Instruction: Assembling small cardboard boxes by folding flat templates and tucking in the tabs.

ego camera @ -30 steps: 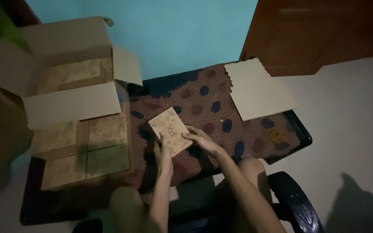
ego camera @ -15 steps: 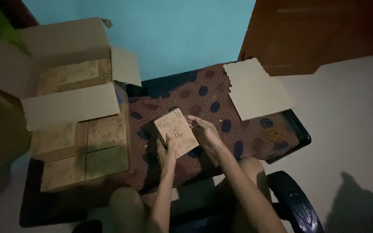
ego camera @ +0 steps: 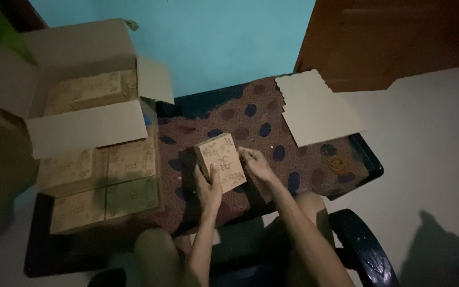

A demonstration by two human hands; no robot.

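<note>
Head view: left hand [ego camera: 208,187] grips the small tan printed cardboard box [ego camera: 221,162] from its lower edge, thumb on the face; right hand [ego camera: 255,165] has fingers closed against the box's right side. Box sits mid-table on the dark spotted cloth-covered table [ego camera: 293,159], tilted up toward the camera. Best handled with both hands squared on opposite edges, no squeezing the thin walls. Long axis runs roughly 11 to 5 o'clock, printed face up. Large open cardboard carton [ego camera: 86,127] of similar boxes at 9 o'clock; flat cardboard sheet [ego camera: 317,109] at 2 o'clock.
</note>
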